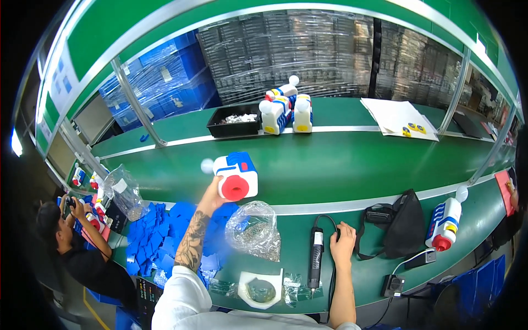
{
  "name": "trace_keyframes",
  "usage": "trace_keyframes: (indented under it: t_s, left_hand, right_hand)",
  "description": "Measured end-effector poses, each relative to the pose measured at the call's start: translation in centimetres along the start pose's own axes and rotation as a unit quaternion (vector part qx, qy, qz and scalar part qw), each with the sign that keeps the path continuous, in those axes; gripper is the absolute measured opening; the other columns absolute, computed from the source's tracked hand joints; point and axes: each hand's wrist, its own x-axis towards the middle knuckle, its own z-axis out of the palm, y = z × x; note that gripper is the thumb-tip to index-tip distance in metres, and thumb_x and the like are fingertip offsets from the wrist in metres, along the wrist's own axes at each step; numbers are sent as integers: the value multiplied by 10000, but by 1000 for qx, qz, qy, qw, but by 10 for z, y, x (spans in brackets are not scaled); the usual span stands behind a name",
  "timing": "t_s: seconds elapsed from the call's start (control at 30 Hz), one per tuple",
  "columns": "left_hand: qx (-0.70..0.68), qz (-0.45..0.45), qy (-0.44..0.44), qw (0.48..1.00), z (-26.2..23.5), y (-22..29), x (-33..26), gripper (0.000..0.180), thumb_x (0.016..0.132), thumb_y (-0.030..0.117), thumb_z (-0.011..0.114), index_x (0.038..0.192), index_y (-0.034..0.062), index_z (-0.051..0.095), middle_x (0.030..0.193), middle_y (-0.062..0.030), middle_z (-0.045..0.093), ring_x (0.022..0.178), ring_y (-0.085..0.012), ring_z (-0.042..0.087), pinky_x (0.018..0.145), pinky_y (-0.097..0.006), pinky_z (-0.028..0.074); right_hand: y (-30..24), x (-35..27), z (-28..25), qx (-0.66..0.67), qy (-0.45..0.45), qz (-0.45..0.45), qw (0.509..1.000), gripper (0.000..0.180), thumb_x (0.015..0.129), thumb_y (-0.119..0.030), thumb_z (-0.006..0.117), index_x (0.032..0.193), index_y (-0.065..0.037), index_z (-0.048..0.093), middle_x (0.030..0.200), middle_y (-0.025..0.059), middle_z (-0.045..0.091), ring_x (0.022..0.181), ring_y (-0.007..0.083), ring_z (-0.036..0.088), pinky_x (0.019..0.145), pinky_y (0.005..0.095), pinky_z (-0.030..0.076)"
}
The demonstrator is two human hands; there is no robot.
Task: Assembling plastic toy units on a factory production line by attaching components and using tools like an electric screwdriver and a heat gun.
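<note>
Aloft, left hand gripping toy, right hand on screwdriver

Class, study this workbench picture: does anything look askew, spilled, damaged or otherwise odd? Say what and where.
Mostly orderly. One toy bottle in the far group lies tipped atop the upright ones. The blue pieces near the left hand are strewn in a loose heap, not stacked. No visible damage. The right hand rests by the black electric screwdriver.
</note>
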Motion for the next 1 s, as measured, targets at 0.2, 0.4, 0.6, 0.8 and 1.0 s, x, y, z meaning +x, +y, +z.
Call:
trace_keyframes:
  t_s: [0.2, 0.4, 0.6, 0.8, 1.0]
  left_hand:
    - [-21, 168, -26, 985, 10, 24, -70, 530, 836, 255, 548, 1282, 35, 364, 1245, -169, 482, 1117, -339, 516, 830, -557, 487]
    - [27, 351, -57, 934, 47, 40, -154, 845, 725, 204, 703, 1387, 15, 212, 1286, -129, 435, 1154, -275, 483, 939, -444, 435]
    - [172, 466, -25, 868, 73, -7, -223, 1125, 586, 121, 773, 1419, -7, 28, 1340, -165, 321, 1212, -257, 414, 1006, -382, 363]
    - [523, 477, -89, 701, 51, -70, -241, 964, 535, 202, 837, 1317, -20, 320, 1268, -225, 452, 1167, -383, 463, 1002, -424, 364]
    - [554, 603, -163, 550, 53, -92, -250, 733, 571, 334, 812, 1224, 271, 484, 1313, -190, 393, 1233, -399, 377, 1020, -548, 319]
  right_hand:
    - [10, -6, 3, 36, -4, -23, 999, 246, 719, -37, 585, 962, 5, 588, 1105, 153, 586, 1061, 318, 495, 928, 422, 379]
    - [-42, 2, -29, 60, 95, -37, 993, 246, 776, -34, 557, 1021, -17, 572, 1123, 142, 570, 1070, 331, 485, 909, 422, 394]
    - [-183, -33, -71, 581, -362, 129, 717, 624, 903, -506, 408, 1295, -21, 379, 1228, 198, 507, 1101, 342, 522, 867, 487, 471]
    - [-191, -56, -63, 771, -474, 255, 340, 796, 856, -679, 301, 1386, -89, 234, 1305, 214, 425, 1132, 383, 495, 892, 554, 449]
    - [-172, -71, -51, 773, -393, 297, 399, 746, 875, -640, 315, 1377, -90, 259, 1298, 199, 438, 1138, 357, 496, 901, 531, 452]
